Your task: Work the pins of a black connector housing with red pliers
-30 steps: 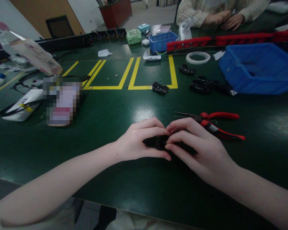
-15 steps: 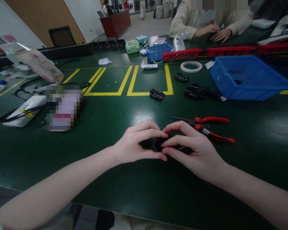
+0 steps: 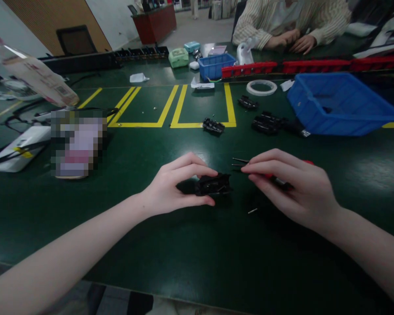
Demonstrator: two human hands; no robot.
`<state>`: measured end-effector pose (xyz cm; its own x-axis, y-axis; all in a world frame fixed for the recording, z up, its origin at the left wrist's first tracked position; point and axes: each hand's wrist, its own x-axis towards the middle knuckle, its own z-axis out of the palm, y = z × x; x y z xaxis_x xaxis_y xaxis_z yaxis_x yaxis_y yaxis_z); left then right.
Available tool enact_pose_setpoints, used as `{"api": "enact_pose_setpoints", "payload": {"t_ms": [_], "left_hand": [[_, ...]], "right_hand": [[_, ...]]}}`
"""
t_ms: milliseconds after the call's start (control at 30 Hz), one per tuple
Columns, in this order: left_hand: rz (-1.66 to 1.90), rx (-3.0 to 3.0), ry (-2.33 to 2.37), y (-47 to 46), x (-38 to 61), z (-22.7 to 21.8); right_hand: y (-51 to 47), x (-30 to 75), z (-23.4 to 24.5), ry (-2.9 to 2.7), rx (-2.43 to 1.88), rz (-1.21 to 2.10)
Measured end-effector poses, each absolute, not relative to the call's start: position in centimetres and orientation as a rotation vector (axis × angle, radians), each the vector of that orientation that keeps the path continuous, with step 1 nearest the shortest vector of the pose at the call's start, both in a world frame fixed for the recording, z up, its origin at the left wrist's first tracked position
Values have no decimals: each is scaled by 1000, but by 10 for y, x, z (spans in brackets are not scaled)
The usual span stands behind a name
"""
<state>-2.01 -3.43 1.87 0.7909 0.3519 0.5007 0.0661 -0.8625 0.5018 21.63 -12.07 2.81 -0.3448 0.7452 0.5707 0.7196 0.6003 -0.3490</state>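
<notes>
My left hand (image 3: pixel 174 186) holds a small black plastic part (image 3: pixel 214 184) between thumb and fingers, just above the green table. The part has a ridged, open side facing me. To its right, my right hand (image 3: pixel 292 188) hovers over a pair of red-handled pliers (image 3: pixel 239 159), covering most of them. Only the thin jaw tips and bits of red handle show. Its thumb and fingers are slightly apart, with no held thing visible between them. A short thin metal pin (image 3: pixel 252 211) lies on the table below the right fingertips.
Similar black parts (image 3: pixel 213 126) lie beyond my hands, near a blue bin (image 3: pixel 341 109) and a tape roll (image 3: pixel 262 88). At left are a phone-like blurred item (image 3: pixel 80 146), a white pouch (image 3: pixel 21 148) and a tilted bottle (image 3: pixel 36 76). Another person's hands (image 3: pixel 292 41) rest across the table.
My right hand has left the black part and moved right, over the pliers. My left hand still holds the part, now more exposed. The pin on the table shows more fully.
</notes>
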Motion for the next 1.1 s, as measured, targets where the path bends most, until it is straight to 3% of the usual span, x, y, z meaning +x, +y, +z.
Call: {"api": "enact_pose_setpoints", "payload": {"t_ms": [167,400,667,933,1100], "left_hand": [[910,2519,257,-38,-19,20],[877,2503,280,-42,-17,19],[556,2470,472,-35,-16,13],[336,2636,524,-39,-7,15],[466,2539,400,-50,-6,15]], "right_hand": [[-126,210,22,-2370,-964,-171],[-122,206,17,-2409,-993,-227],[-148,232,35,-2535,-1307,312],[-163,216,15,-2656,-1157,-85],[-163,217,31,-2435,-1171,285]]}}
